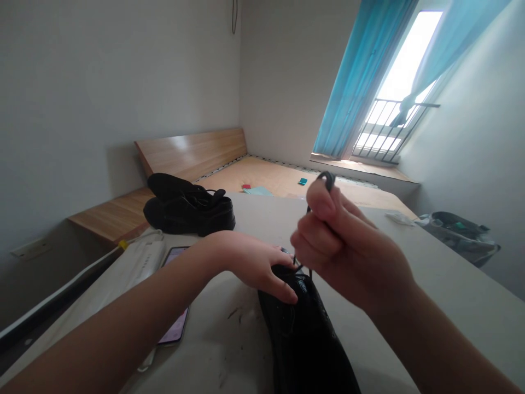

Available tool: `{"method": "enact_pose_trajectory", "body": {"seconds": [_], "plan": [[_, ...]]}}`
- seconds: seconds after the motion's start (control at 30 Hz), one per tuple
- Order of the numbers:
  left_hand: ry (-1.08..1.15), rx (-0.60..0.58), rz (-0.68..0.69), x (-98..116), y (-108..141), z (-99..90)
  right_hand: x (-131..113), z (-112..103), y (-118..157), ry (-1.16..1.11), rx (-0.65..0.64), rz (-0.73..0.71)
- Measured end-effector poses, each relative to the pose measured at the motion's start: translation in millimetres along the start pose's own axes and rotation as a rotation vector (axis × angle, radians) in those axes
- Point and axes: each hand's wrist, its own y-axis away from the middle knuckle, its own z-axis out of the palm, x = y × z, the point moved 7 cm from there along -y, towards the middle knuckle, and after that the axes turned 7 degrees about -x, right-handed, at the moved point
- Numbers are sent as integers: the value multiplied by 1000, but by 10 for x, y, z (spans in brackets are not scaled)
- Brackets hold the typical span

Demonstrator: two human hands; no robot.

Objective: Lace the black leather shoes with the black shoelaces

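Observation:
A black shoe (311, 334) lies on the white table with its toe toward the bottom edge. My left hand (256, 265) rests on the shoe near its lacing, thumb spread over the upper and fingertips by the shoe's opening. Raised above the shoe on the right, my right hand (336, 230) is closed round a black shoelace (327, 178), which loops over the index finger and runs down to the shoe. Part of the lacing is hidden behind my hands.
More black shoes (186, 210) stand at the table's back left. A phone (177, 325) and a white power strip (141, 262) lie left of my forearm. Behind the table (262, 213) is a bed (283, 171); a lined bin (459, 235) stands at the right.

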Motion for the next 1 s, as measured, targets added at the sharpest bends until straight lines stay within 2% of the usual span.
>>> {"method": "enact_pose_trajectory", "body": {"seconds": [0.1,0.17,0.27,0.4,0.47,0.6,0.73,0.9,1.0], "plan": [[-40,-165,-8,27,10,88,-69,-233,-197,139,117,-50],[-82,-174,-16,50,39,78,-59,-312,-289,187,140,-65],[-139,-61,-42,83,118,-39,-38,-350,-335,197,177,-125],[-126,279,-120,99,296,-328,-59,-383,-279,195,312,-241],[-117,385,-115,134,365,-383,-70,-395,-255,195,362,-281],[-108,439,-40,247,353,-288,-106,-460,-222,206,458,-344],[-31,444,11,260,174,-183,-146,-559,-202,225,519,-364],[310,445,116,137,-62,-207,-183,-695,-225,236,494,-332],[556,516,86,7,-85,-283,-229,-803,-243,201,488,-296]]}}
